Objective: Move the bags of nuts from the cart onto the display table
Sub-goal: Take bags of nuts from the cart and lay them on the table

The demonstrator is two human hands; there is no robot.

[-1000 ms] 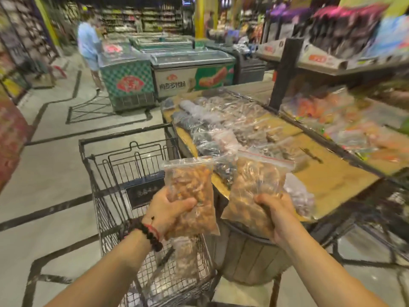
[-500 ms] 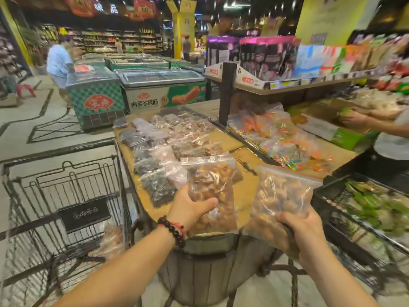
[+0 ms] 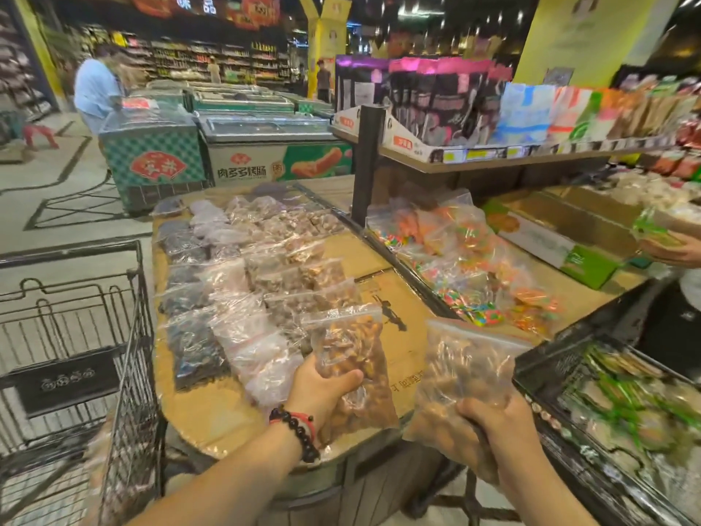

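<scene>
My left hand (image 3: 322,392) grips a clear zip bag of orange-brown nuts (image 3: 352,358), held upright over the near end of the display table (image 3: 212,419). To its right, my right hand (image 3: 497,423) grips a second clear bag of brown nuts (image 3: 459,370), hanging beside the table's near right corner. Rows of bagged nuts (image 3: 258,271) cover the left half of the cardboard-lined tabletop. The wire shopping cart (image 3: 76,336) stands at the left, against the table; a blurred bag (image 3: 113,472) shows through its mesh low down.
A black crate of green-wrapped goods (image 3: 614,404) sits at the right. Bags of coloured sweets (image 3: 466,267) fill the adjoining table under a shelf of packets (image 3: 493,108). Another person's hand (image 3: 671,252) holds a packet at far right. Freezers (image 3: 227,153) and a shopper (image 3: 96,93) stand beyond.
Both hands carried their bags from above the cart rightward to the table's near end; the view swung right, and the cart now lies at the left edge.
</scene>
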